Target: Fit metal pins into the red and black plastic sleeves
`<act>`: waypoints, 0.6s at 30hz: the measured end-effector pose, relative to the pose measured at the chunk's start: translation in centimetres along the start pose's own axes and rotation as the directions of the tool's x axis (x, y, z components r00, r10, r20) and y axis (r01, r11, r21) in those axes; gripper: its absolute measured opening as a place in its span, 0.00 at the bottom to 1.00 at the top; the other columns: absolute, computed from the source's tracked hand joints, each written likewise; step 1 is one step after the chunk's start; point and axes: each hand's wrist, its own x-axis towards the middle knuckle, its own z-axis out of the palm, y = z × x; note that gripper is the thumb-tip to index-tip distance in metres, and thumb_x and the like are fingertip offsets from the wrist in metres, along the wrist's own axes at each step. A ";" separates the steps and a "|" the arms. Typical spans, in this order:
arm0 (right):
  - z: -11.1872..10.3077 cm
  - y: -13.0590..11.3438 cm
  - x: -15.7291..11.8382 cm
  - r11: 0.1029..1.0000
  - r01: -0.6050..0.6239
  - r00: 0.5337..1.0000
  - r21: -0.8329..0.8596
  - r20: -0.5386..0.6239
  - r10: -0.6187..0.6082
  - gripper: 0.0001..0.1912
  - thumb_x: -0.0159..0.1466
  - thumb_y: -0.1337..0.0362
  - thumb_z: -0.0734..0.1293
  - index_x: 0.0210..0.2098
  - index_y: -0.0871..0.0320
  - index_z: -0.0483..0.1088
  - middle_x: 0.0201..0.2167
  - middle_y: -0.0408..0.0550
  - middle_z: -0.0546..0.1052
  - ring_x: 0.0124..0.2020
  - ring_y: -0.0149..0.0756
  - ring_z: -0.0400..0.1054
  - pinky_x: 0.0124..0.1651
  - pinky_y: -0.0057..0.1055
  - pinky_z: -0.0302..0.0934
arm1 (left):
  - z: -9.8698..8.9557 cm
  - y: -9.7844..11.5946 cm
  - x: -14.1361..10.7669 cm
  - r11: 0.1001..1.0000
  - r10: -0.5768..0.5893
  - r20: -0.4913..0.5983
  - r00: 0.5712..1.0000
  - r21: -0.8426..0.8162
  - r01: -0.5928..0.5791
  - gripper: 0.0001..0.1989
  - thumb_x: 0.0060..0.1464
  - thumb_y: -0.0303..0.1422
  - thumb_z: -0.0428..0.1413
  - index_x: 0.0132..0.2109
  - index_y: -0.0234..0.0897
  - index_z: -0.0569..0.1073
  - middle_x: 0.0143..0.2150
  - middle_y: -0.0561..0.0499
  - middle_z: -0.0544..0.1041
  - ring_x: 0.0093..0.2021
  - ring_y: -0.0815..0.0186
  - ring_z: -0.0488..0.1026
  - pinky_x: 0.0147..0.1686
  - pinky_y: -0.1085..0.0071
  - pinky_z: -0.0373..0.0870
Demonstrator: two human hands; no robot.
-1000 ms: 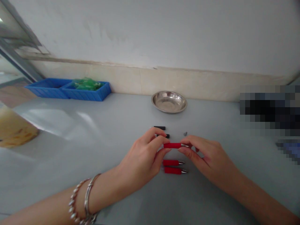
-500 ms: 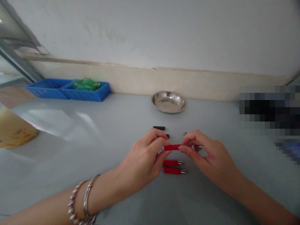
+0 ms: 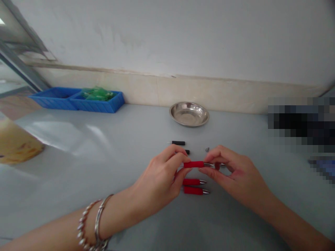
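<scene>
My left hand (image 3: 164,172) pinches a red pen barrel (image 3: 193,164) between thumb and fingers, holding it level above the table. A silver cone tip (image 3: 208,165) shows at its right end. Around that tip are the thumb and forefinger of my right hand (image 3: 230,169), loosely closed on the pen. Below lie two more red barrels with silver tips, an upper one (image 3: 192,182) and a lower one (image 3: 193,190). Past my left fingers are a black barrel (image 3: 178,143) and another black piece (image 3: 187,152), partly covered. A small silver tip (image 3: 207,149) rests near my right fingertips.
A round steel dish (image 3: 189,115) stands by the wall. Two joined blue trays (image 3: 92,106) sit at the back left, with green pieces (image 3: 97,93) in the right one. A yellowish object (image 3: 21,143) is at the left edge. Things at the far right are pixelated.
My right thumb and forefinger have shifted and parted slightly, so the silver tip now shows between them. My left hand keeps its hold on the red barrel.
</scene>
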 end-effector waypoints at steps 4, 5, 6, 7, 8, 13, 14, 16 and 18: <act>-0.1 0.0 -0.1 1.000 0.000 1.000 0.005 -0.017 0.000 0.07 0.58 0.60 0.65 0.28 0.57 0.66 0.24 0.42 0.73 0.27 0.29 0.68 0.29 0.24 0.60 | 0.1 -0.1 -0.1 1.000 0.005 -0.013 1.000 -0.015 -0.005 0.05 0.54 0.24 0.49 0.35 0.32 0.69 0.37 0.49 0.70 0.31 0.72 0.67 0.27 0.77 0.66; -0.1 0.0 -0.1 1.000 -0.006 1.000 0.006 -0.014 0.007 0.08 0.58 0.59 0.64 0.28 0.57 0.66 0.24 0.42 0.73 0.26 0.29 0.68 0.29 0.24 0.60 | 0.1 0.0 -0.1 1.000 0.010 -0.015 1.000 -0.016 -0.010 0.05 0.54 0.24 0.49 0.35 0.32 0.69 0.36 0.49 0.70 0.31 0.72 0.67 0.27 0.78 0.65; -0.2 0.0 -0.1 1.000 -0.015 1.000 0.006 -0.009 0.015 0.08 0.58 0.58 0.64 0.29 0.57 0.66 0.24 0.41 0.74 0.26 0.29 0.68 0.28 0.23 0.60 | 0.1 0.0 -0.2 1.000 0.016 -0.016 1.000 -0.018 -0.016 0.04 0.53 0.24 0.49 0.35 0.32 0.69 0.36 0.49 0.70 0.31 0.72 0.67 0.27 0.78 0.65; -0.2 0.0 -0.1 1.000 -0.020 1.000 0.005 -0.004 0.020 0.09 0.59 0.58 0.64 0.29 0.57 0.66 0.24 0.41 0.74 0.26 0.28 0.68 0.28 0.23 0.59 | 0.1 0.0 -0.2 1.000 0.021 -0.016 1.000 -0.018 -0.022 0.04 0.53 0.23 0.50 0.35 0.32 0.69 0.36 0.49 0.70 0.31 0.72 0.67 0.26 0.78 0.65; -0.2 0.0 -0.1 1.000 -0.020 1.000 -0.001 0.001 0.020 0.09 0.59 0.58 0.63 0.29 0.57 0.66 0.24 0.41 0.73 0.25 0.27 0.67 0.28 0.22 0.59 | 0.1 0.0 -0.2 1.000 0.023 -0.017 1.000 -0.018 -0.024 0.04 0.54 0.24 0.50 0.35 0.32 0.69 0.36 0.49 0.70 0.30 0.72 0.67 0.26 0.78 0.65; -0.2 0.0 -0.1 0.997 0.029 0.999 -0.078 0.024 -0.028 0.09 0.61 0.59 0.62 0.29 0.57 0.67 0.21 0.38 0.71 0.21 0.24 0.64 0.24 0.21 0.55 | 0.1 0.0 0.0 1.000 0.008 -0.016 1.000 -0.010 -0.009 0.04 0.54 0.24 0.49 0.35 0.32 0.69 0.37 0.49 0.70 0.33 0.71 0.68 0.30 0.77 0.66; -0.2 0.0 -0.1 0.995 0.043 0.999 -0.092 0.031 -0.040 0.09 0.61 0.60 0.61 0.29 0.57 0.67 0.21 0.38 0.71 0.21 0.24 0.63 0.24 0.21 0.54 | 0.1 0.0 0.0 1.000 0.006 -0.013 1.000 -0.008 -0.006 0.04 0.54 0.24 0.49 0.35 0.33 0.69 0.37 0.49 0.70 0.33 0.71 0.68 0.31 0.76 0.67; -0.2 0.1 -0.1 0.991 0.075 0.997 -0.114 0.043 -0.070 0.09 0.62 0.60 0.61 0.29 0.57 0.67 0.20 0.38 0.70 0.21 0.24 0.63 0.25 0.21 0.54 | 0.1 -0.1 0.0 1.000 0.005 -0.006 1.000 -0.003 -0.005 0.04 0.55 0.25 0.49 0.35 0.33 0.69 0.37 0.49 0.70 0.34 0.70 0.68 0.33 0.75 0.67; -0.2 0.1 -0.1 0.985 0.109 0.993 -0.131 0.061 -0.101 0.10 0.63 0.60 0.60 0.29 0.58 0.66 0.21 0.38 0.70 0.21 0.24 0.63 0.25 0.22 0.54 | 0.1 -0.1 -0.1 1.000 0.007 -0.006 1.000 0.002 -0.007 0.05 0.55 0.25 0.49 0.35 0.33 0.69 0.36 0.49 0.70 0.33 0.70 0.68 0.32 0.75 0.67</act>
